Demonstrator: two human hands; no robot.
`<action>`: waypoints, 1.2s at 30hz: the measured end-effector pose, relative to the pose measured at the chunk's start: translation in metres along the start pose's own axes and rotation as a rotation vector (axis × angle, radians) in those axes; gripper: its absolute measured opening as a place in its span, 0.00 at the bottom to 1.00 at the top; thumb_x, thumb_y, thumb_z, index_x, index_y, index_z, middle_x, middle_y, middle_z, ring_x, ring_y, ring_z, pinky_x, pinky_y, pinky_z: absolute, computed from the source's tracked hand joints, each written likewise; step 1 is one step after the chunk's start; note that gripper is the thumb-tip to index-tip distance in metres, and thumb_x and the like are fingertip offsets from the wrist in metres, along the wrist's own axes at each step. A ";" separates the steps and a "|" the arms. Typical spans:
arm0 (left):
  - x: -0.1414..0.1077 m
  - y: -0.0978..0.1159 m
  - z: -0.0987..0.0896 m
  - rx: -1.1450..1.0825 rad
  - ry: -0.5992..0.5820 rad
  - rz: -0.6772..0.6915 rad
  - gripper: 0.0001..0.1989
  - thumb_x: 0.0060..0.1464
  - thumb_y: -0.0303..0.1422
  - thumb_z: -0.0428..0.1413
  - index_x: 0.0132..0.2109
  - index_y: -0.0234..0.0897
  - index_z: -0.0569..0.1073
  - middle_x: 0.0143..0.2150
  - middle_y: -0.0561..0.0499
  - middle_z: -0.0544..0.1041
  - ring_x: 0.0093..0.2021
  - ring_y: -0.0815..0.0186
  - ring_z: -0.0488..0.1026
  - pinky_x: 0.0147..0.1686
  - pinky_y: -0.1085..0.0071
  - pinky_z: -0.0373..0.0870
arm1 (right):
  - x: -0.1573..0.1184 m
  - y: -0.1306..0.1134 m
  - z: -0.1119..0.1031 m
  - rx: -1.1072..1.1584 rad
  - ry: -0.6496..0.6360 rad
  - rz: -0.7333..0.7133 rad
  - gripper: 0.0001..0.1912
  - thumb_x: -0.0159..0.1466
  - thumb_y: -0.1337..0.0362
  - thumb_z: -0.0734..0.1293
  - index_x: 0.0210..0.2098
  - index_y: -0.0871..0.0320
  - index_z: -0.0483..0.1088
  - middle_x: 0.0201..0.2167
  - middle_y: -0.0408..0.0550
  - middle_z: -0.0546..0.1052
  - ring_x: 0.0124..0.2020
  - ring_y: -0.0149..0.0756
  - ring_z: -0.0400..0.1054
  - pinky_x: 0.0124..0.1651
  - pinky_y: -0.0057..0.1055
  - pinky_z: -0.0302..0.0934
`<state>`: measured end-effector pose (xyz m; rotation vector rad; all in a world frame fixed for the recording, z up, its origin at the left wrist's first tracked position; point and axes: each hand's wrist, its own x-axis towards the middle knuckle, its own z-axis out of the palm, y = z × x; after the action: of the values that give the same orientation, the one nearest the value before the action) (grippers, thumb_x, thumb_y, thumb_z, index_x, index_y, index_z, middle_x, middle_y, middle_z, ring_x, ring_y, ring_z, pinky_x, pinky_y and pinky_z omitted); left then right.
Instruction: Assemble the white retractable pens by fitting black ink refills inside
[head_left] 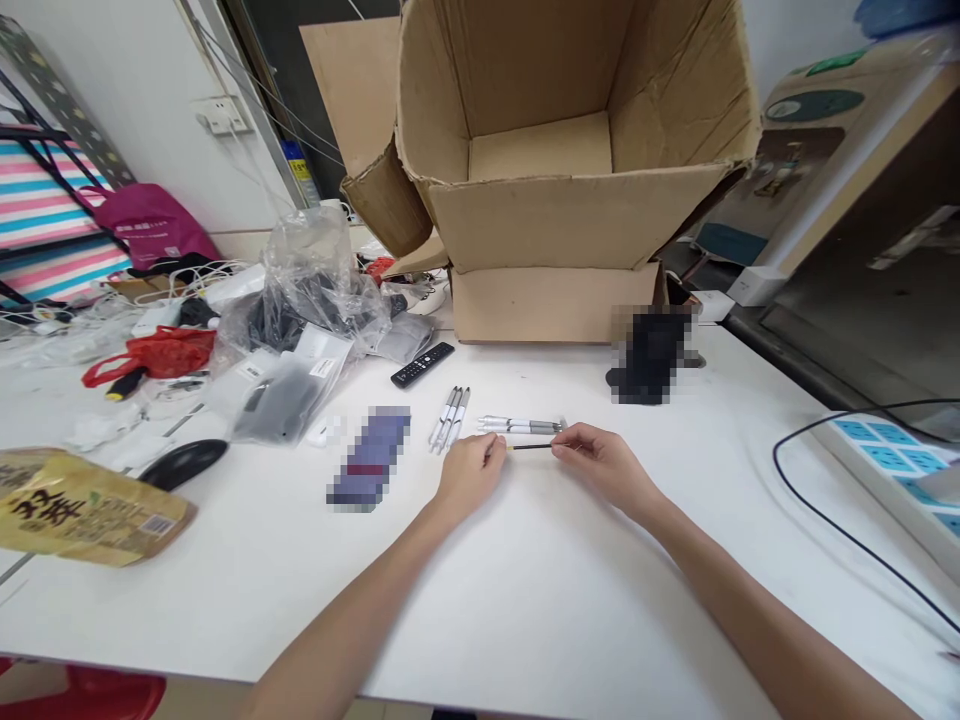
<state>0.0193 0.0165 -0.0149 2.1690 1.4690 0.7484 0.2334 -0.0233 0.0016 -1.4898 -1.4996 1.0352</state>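
The fingers of the left hand and right hand are closed on opposite ends of a thin black rod, its long axis running side to side (roughly along the front edge) mid-tabletop, just nearer than white pens.

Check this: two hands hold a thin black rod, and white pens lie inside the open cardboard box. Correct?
No: the head view shows the white pens on the white tabletop, outside the open cardboard box. The left hand and right hand hold the thin black rod.
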 end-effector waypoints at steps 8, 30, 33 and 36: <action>0.000 0.002 -0.001 0.008 -0.005 -0.002 0.20 0.62 0.39 0.41 0.22 0.39 0.59 0.19 0.56 0.63 0.23 0.68 0.60 0.26 0.71 0.51 | 0.000 0.000 0.000 -0.040 -0.016 0.010 0.18 0.61 0.48 0.64 0.29 0.56 0.72 0.26 0.43 0.74 0.28 0.33 0.65 0.33 0.29 0.58; 0.000 0.001 -0.001 0.035 -0.010 0.004 0.20 0.62 0.39 0.41 0.23 0.39 0.60 0.20 0.56 0.65 0.23 0.68 0.61 0.27 0.71 0.52 | 0.003 0.005 -0.003 0.011 -0.048 -0.006 0.19 0.59 0.46 0.66 0.30 0.57 0.72 0.26 0.44 0.74 0.29 0.34 0.66 0.33 0.30 0.59; 0.000 0.000 0.000 0.040 -0.007 0.008 0.20 0.61 0.39 0.42 0.22 0.39 0.60 0.20 0.55 0.65 0.24 0.68 0.62 0.27 0.71 0.52 | 0.002 0.004 -0.002 -0.030 -0.078 0.004 0.22 0.62 0.45 0.62 0.26 0.57 0.70 0.23 0.43 0.72 0.27 0.33 0.65 0.33 0.30 0.58; 0.000 0.000 0.000 0.039 -0.009 0.014 0.20 0.61 0.38 0.42 0.22 0.39 0.60 0.21 0.54 0.68 0.24 0.67 0.63 0.28 0.71 0.53 | 0.002 0.006 -0.002 -0.009 -0.081 -0.009 0.19 0.61 0.47 0.64 0.28 0.57 0.71 0.25 0.43 0.73 0.28 0.33 0.65 0.33 0.30 0.58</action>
<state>0.0196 0.0166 -0.0153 2.2104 1.4776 0.7192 0.2372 -0.0209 -0.0037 -1.4616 -1.5676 1.0964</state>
